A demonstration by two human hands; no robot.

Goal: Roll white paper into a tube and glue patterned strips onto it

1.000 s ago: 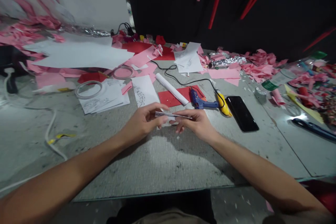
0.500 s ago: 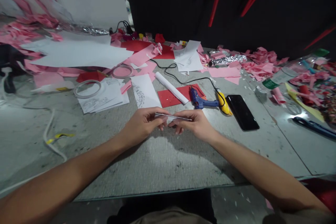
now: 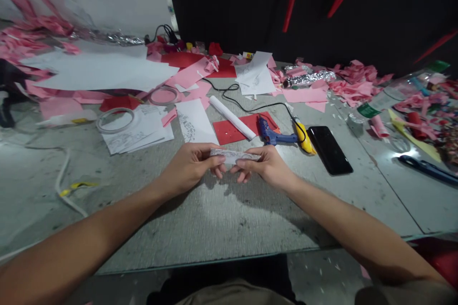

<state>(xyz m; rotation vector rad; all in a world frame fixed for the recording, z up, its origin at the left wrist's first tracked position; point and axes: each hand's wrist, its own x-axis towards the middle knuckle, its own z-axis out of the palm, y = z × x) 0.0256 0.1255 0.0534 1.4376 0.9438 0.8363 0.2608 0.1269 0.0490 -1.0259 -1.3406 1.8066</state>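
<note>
- Before the glue gun (image 3: 275,137), slightly left, I hold a paper strip (image 3: 233,156)
- Right of it, the phone (image 3: 329,149)
- Left of it, a paper roll (image 3: 232,117) partly on card (image 3: 222,133)

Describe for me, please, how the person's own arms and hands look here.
The left hand and right hand are ungloved, with no ring or watch visible. The left forearm and right forearm are bare too. A dark, brownish sleeve shows at the right arm; no left sleeve is in view.
</note>
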